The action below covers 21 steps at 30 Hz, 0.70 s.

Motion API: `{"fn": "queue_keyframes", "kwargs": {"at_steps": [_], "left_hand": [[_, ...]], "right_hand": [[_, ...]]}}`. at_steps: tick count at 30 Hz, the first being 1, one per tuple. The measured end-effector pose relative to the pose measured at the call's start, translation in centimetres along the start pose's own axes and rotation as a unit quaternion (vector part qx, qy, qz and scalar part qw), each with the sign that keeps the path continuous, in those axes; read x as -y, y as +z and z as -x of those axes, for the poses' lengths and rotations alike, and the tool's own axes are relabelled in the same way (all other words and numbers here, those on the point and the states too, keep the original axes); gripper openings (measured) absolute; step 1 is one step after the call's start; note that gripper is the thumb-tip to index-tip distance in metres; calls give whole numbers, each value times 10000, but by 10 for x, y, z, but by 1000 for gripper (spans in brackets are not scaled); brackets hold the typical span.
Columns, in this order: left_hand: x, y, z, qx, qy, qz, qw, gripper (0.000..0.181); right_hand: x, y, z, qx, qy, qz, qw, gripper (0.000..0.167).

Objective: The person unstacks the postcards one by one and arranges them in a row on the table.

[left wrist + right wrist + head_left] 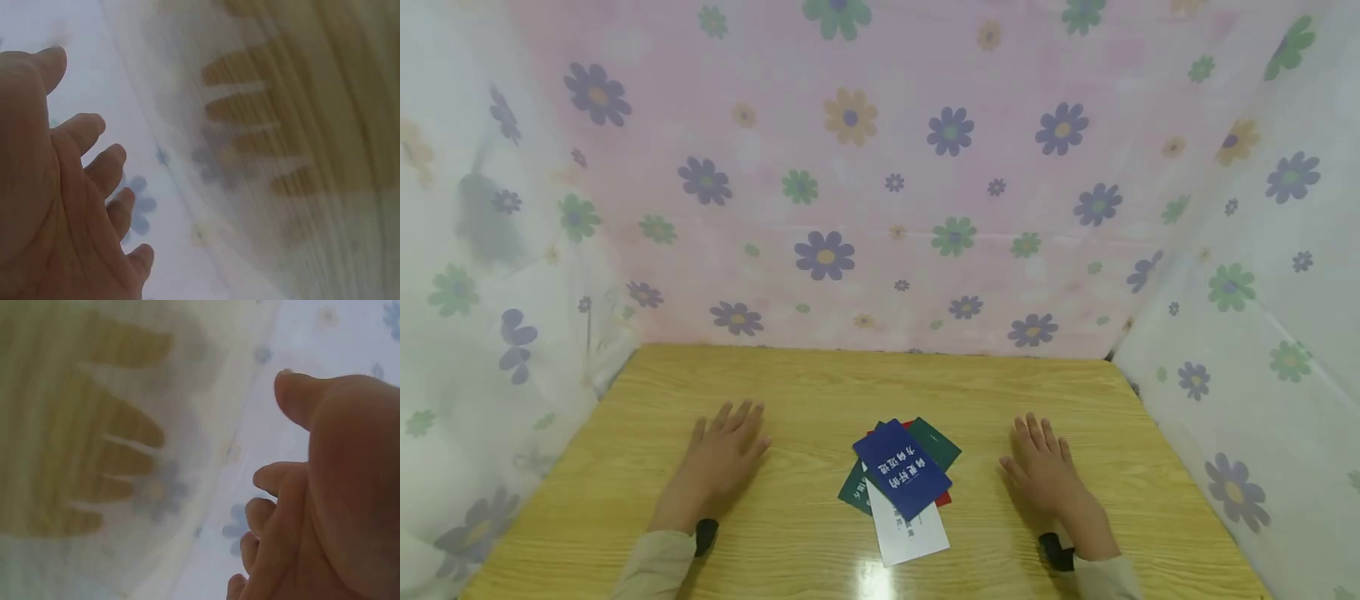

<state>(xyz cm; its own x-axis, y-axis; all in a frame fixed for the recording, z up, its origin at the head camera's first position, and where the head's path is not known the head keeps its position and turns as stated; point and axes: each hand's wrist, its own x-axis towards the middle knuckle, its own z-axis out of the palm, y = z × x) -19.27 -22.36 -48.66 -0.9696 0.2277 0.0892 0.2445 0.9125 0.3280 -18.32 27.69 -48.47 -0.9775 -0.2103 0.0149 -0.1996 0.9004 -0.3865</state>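
Observation:
A loose pile of small booklets lies on the wooden table point(805, 533), between the two hands. On top is a dark blue booklet point(904, 467) with white characters. Beneath it show a white booklet point(913, 533), a green booklet point(936, 442) at the upper right, another green piece point(854, 490) at the left, and bits of red point(943, 499). My left hand point(718, 458) is to the left of the pile, palm down, fingers spread, holding nothing. To the right, my right hand point(1048, 471) is likewise spread and bare. In both wrist views the palms hover over their reflections on the tabletop.
A pink flowered cloth point(895, 208) hangs behind the table's far edge. Pale flowered sheets close in the left side point(482, 350) and the right side point(1247, 333). Each wrist wears a black strap.

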Motion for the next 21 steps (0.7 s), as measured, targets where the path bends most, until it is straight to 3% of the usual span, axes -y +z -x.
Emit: {"fn": "queue_keyframes", "kwargs": {"at_steps": [5,8,14,21], "left_hand": [[-17,8,-2,-4,312,136,9994,64],[-30,11,-4,68,489,177,9986,62],[-49,18,-7,582,674,222,9958,60],[-76,23,-10,1059,1012,371,9885,58]], "right_hand": [[15,11,6,-87,-415,-11,9991,69],[24,15,9,143,-524,-67,9985,70],[47,18,17,793,-678,-173,9944,73],[67,29,28,1156,-1101,-346,9866,72]]}}
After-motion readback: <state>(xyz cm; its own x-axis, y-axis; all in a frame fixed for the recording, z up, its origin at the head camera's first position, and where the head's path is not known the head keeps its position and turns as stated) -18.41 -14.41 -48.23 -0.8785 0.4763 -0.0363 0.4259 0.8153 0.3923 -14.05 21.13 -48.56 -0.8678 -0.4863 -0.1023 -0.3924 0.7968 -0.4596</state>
